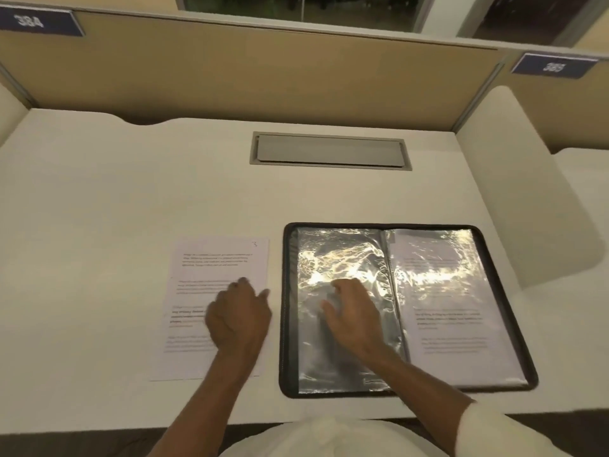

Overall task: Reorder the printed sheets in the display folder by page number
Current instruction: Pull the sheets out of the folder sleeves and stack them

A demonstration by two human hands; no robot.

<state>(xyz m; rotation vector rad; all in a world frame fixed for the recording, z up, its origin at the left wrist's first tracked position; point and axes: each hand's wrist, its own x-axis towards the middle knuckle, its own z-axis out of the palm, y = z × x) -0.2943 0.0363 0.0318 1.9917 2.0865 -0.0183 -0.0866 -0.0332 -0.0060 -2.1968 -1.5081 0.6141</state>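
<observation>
Right now the display folder (287,324) lies open and flat on the pale desk (131,192), toward the person's right, its dark zipped border framing two shiny clear pockets. The left pocket (339,255) looks crinkled and catches strong glare. The right pocket holds a printed sheet (454,324) with several blocks of text, too blurred to read.

Just beside the folder, on its left and not touching it, loose printed sheets (211,265) lie in a small stack. A handwritten 3 (254,244) stands in the top right corner of the uppermost page.

The left hand (237,318) rests on this stack, palm down. Its fingers are bent slightly and touch the paper, and the thumb points toward the folder. It grasps nothing that I can see.

The right hand (356,318) lies on the left pocket with relaxed, spread fingers. The fingertips look veiled by the plastic, so I cannot tell whether they are on top of it or slipped inside. A white cuff (487,427) covers that arm near the bottom edge.

Further back a grey hatch cover (329,151) sits flush in the desk. Behind it stands a tan divider (230,70) with blue number plates reading 384 (36,21) and 385 (553,65).
</observation>
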